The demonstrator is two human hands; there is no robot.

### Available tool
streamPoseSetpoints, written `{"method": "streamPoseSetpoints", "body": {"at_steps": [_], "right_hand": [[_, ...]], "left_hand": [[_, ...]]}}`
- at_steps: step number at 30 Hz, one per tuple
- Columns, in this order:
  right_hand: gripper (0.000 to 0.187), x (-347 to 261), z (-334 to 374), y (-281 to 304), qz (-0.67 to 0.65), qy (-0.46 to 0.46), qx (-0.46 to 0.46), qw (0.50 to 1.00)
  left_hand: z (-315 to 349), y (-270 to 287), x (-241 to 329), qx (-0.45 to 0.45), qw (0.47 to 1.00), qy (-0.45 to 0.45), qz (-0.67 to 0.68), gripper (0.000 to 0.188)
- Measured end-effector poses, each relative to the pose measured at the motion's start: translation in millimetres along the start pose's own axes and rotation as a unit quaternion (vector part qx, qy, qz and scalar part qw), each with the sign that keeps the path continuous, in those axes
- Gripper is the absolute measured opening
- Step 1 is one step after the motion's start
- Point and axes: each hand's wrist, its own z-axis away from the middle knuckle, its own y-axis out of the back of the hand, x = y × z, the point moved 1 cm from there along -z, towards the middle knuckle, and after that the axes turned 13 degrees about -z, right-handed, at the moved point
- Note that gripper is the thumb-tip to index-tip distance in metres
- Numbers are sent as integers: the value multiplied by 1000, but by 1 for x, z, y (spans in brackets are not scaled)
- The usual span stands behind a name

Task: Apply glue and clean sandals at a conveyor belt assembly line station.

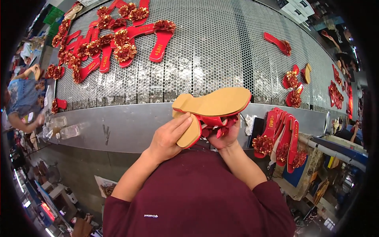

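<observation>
I hold a pair of red sandals above the metal table edge, close to my body. The upper sandal (221,102) lies with its tan sole up, its heel block to the left. The second sandal (190,134) sits below it, tilted, with part of its tan sole showing. My left hand (167,138) is closed on the second sandal's heel end. My right hand (226,136) is closed round the red strap and flower trim under the upper sandal; its fingers are partly hidden by the sandals.
Red sandals with glittery flowers (125,51) crowd the perforated conveyor (205,47) at far left. More sandals (292,79) lie at right, and a stack (282,134) overhangs the near metal ledge (130,126). Plastic bottles (71,131) lie at left. Other people work on both sides.
</observation>
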Motion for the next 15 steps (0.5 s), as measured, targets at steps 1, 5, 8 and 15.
{"method": "streamPoseSetpoints", "body": {"at_steps": [1, 5, 8, 15], "right_hand": [[67, -2, 1, 1, -12, -8, -26, 1000], [69, -11, 1, 6, -7, 11, -26, 1000], [56, -18, 0, -2, -58, -17, -93, 994], [56, -34, -15, -2, -41, -14, -40, 998]], "left_hand": [[-1, -1, 1, 5, 1000, -7, -7, 60], [-8, -6, 3, 9, 1000, -14, -19, 54], [-12, -10, 2, -7, 1000, -3, -9, 56], [-23, -29, -2, -88, 909, 273, 302, 33]]}}
